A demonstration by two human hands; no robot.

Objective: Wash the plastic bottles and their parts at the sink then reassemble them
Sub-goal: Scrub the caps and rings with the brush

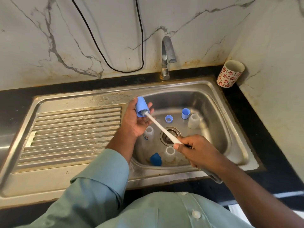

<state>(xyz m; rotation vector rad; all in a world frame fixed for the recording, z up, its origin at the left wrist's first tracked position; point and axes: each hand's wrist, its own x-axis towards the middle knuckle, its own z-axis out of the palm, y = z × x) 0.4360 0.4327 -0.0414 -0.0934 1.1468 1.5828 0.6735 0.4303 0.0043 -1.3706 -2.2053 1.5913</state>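
Steel sink held loose bottles, caps; tap behind, patterned cup at corner; left hand curled round blue cap over basin; right hand gripped brush, bristles seemingly inside cap.

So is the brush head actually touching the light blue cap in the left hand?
Touching. The head view shows the brush bristles pushed inside the open mouth of the light blue cap, which the left hand grips.
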